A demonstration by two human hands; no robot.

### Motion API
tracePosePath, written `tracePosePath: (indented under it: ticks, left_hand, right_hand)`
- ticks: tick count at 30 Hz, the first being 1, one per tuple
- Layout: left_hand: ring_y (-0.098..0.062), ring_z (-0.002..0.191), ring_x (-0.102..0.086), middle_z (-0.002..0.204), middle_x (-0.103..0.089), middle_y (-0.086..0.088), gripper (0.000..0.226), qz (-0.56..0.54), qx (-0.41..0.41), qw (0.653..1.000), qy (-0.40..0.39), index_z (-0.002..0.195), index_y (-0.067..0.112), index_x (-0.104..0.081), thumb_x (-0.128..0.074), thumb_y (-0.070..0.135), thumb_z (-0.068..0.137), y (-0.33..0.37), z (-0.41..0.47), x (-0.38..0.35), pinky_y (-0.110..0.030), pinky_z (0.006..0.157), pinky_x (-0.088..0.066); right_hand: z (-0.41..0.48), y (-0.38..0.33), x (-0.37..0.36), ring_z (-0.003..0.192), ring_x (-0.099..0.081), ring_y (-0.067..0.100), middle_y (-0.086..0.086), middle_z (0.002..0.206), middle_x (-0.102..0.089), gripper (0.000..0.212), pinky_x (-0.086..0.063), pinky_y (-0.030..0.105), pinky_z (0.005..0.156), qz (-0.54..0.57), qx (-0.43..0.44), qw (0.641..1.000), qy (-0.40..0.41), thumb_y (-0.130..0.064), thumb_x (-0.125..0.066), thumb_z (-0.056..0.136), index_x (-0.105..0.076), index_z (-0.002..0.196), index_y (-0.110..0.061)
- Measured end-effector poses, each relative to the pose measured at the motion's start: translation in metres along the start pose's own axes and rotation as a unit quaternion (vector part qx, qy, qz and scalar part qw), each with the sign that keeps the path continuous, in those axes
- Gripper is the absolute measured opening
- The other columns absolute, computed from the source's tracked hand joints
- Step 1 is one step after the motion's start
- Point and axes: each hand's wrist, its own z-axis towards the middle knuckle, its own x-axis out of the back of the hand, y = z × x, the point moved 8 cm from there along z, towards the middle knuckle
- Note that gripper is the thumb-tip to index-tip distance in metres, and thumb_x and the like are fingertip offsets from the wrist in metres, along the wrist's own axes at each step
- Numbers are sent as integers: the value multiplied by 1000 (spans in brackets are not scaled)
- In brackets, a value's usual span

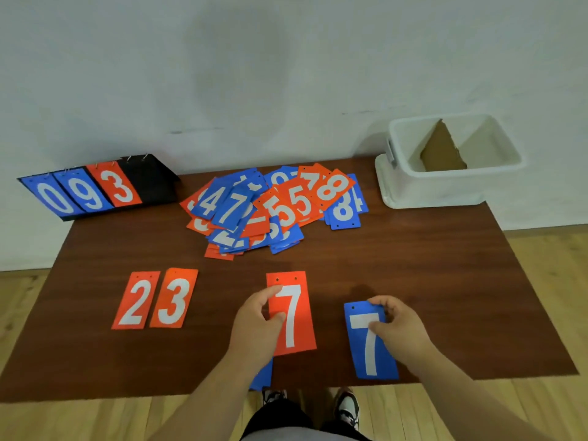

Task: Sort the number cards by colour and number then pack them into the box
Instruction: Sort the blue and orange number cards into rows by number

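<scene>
At the far left corner of the dark wooden table [413,265] stands a black flip scoreboard [98,189], leaning back near the wall and showing a blue 0, a blue 9 and a red 3; its rightmost panel is bare black. Nearer the front edge, a red 2 card [136,300] and a red 3 card [174,299] lie flat side by side, their long edges touching or almost so. Behind them, toward the middle of the table, sits a loose pile of cards [273,208], red and blue mixed and overlapping at all angles, with a blue 4, a blue 7, two red 5s, a red 8 and a blue 8 readable on top.

In the front centre the left hand [254,326] pinches the left edge of a red 7 card [291,313], thumb on its face and forefinger curled over the upper left side; the card lies on the table. Beneath that wrist a corner of another blue card [262,375] pokes out at the table's front edge, its number hidden. To the right, the right hand [401,326] grips the upper right edge of a blue 7 card [369,342], fingers closed on it, the card lying slightly tilted on the table.

At the far right corner stands a white plastic box [445,183], open, with a brown cardboard divider [440,148] upright inside splitting it in two; no cards show in it.
</scene>
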Motion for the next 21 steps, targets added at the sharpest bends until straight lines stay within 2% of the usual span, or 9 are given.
tracePosePath:
  ticks: [2, 4, 6, 9, 10, 12, 15, 18, 21]
  left_hand:
    - [-9, 123, -55, 134, -53, 15, 55, -3, 9, 1000, 4, 125, 49, -62, -68, 7, 91, 1, -3, -5, -39, 103, -54]
    - [-9, 120, -58, 134, -56, 14, 57, -15, 13, 1000, 18, 116, 58, -63, -69, 7, 89, -1, -4, -8, -39, 100, -56]
    - [-5, 113, -57, 132, -53, 15, 55, -11, 22, 999, 20, 127, 50, -62, -67, 8, 93, -2, -5, -9, -30, 91, -58]
    - [-3, 94, -60, 128, -52, 10, 50, -8, 42, 999, 33, 137, 39, -59, -65, 8, 97, -10, -4, -3, -13, 65, -55]
    - [-3, 92, -60, 128, -51, 9, 50, -2, 46, 998, 35, 137, 39, -58, -64, 9, 98, -13, -4, 0, -12, 61, -54]
    - [-7, 97, -61, 131, -50, 9, 50, 7, 54, 998, 38, 139, 40, -56, -64, 12, 98, -16, -5, 4, -12, 60, -54]
    - [-12, 105, -61, 132, -49, 10, 50, -4, 63, 997, 38, 139, 40, -55, -64, 13, 99, -20, -5, 10, -15, 63, -57]
    - [-12, 105, -60, 130, -46, 11, 50, -6, 74, 997, 29, 139, 41, -53, -64, 14, 99, -23, -2, 10, -16, 64, -58]
    - [-10, 100, -60, 128, -45, 11, 51, -10, 78, 997, 13, 139, 42, -52, -65, 13, 99, -20, 4, 5, -17, 64, -59]
  right_hand:
    - [3, 9, -10, 84, -71, 14, -10, 107, -67, 34, -63, 38, 70, -22, -1, 1000, -19, -14, -69, 94, -57, 118, -35]
    - [4, 13, -24, 89, -68, 12, -9, 112, -64, 36, -62, 38, 74, -47, 15, 998, -29, -15, -69, 94, -54, 119, -36]
    - [5, 12, -35, 86, -66, 9, -6, 114, -64, 37, -59, 32, 71, -62, 38, 997, -31, -14, -66, 96, -55, 125, -33]
    - [8, 10, -46, 70, -60, 7, -6, 115, -62, 37, -49, 23, 57, -106, 64, 992, -26, -16, -61, 100, -54, 134, -29]
    - [8, 10, -49, 76, -61, 7, -6, 122, -59, 37, -51, 23, 62, -123, 72, 990, -21, -16, -61, 100, -55, 135, -28]
    - [8, 8, -52, 104, -61, 12, -5, 136, -51, 36, -52, 26, 83, -163, 87, 983, -5, -17, -61, 99, -56, 134, -25]
    - [6, 4, -49, 126, -45, 19, -2, 138, -42, 35, -48, 33, 102, -260, 103, 959, 40, -25, -67, 95, -59, 129, -26]
    - [6, -3, -44, 119, -46, 16, -4, 133, -43, 30, -50, 30, 94, -280, 87, 955, 45, -31, -72, 90, -61, 118, -32]
    - [9, -30, -48, 91, -59, 3, -10, 115, -60, 15, -48, 19, 70, -91, 68, 993, -19, -30, -73, 91, -64, 103, -34]
